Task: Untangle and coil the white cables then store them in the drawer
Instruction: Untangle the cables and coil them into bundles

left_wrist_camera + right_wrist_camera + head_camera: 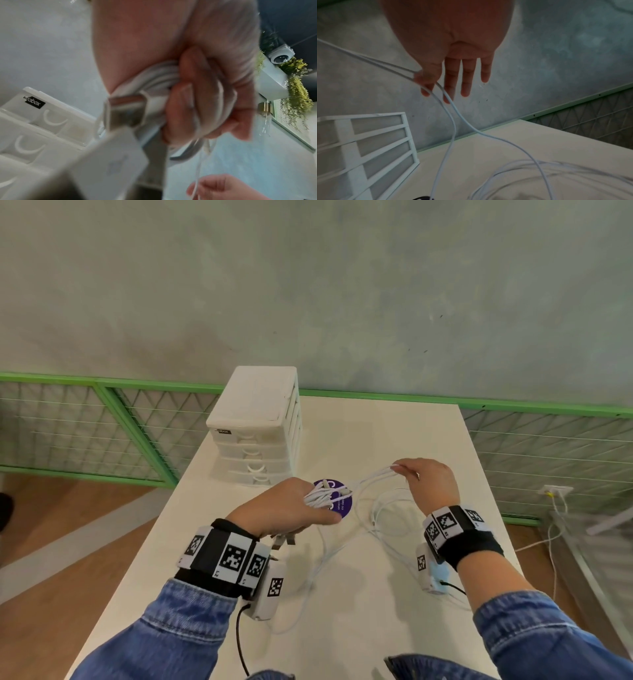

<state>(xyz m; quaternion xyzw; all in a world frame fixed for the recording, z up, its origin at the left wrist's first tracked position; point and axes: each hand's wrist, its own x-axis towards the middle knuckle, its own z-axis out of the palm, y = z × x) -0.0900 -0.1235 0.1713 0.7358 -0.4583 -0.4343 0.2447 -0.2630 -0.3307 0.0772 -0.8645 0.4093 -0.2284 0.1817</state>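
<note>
My left hand (298, 508) grips a bundle of coiled white cable (320, 495) above the table, fingers curled round the loops (164, 79). A metal USB plug (126, 110) sticks out of the bundle near the palm. My right hand (423, 475) is raised to the right and pinches two strands of white cable (376, 475) between thumb and forefinger (423, 78), its other fingers straight. The strands run taut from the left-hand bundle, then drop to loose loops of cable (387, 518) on the table. The white drawer unit (258, 426) stands at the back left with its drawers closed.
A purple round sticker (337, 498) lies on the white table (342, 594) under the bundle. A green-framed mesh fence (102, 426) runs behind the table, in front of a grey wall. A wall socket with a plugged cable (555, 491) sits low on the right.
</note>
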